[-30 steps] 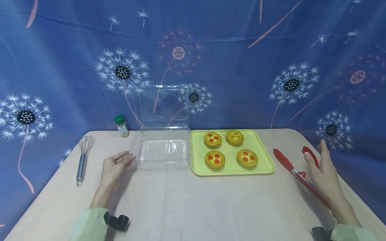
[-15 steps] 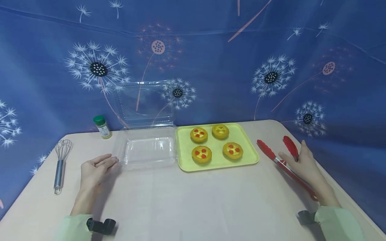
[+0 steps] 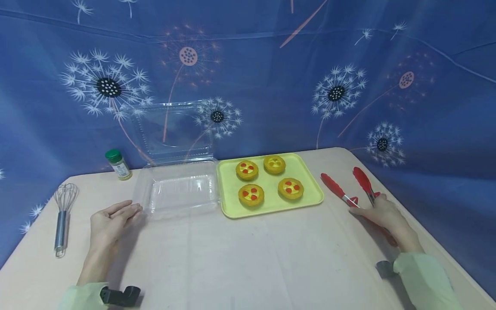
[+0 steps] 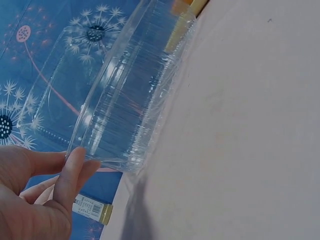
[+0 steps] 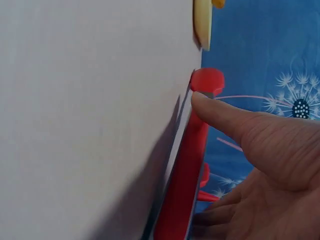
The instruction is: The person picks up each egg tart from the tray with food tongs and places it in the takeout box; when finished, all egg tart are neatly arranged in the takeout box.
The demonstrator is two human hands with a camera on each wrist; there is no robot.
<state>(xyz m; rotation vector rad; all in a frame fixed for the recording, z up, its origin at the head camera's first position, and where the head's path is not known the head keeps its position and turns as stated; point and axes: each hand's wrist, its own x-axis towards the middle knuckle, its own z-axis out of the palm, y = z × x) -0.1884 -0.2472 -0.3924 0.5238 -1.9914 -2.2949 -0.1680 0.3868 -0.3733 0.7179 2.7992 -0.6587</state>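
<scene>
My left hand (image 3: 110,226) is at the left side of a clear plastic clamshell container (image 3: 184,187), whose lid stands raised against the backdrop. In the left wrist view, thumb and fingertips pinch the container's rim at its corner. On the right, my right hand (image 3: 389,219) lies over a pair of red-and-silver tongs (image 3: 332,185), whose two arms are spread. The right wrist view shows the thumb (image 5: 220,112) along one arm of the tongs, with the other fingers curled round the far side, partly hidden.
A yellow tray (image 3: 275,208) beside the container bears several small tarts (image 3: 251,195), most with red pieces on top. To the left lie a whisk (image 3: 60,228) and a green-capped seasoning bottle (image 3: 119,165). A blue dandelion-print cloth (image 3: 263,107) hangs along the table's back edge.
The head view has turned to the right. My right hand has come down onto the tongs and its fingers have curled round them. The left hand stays at the container's edge.
</scene>
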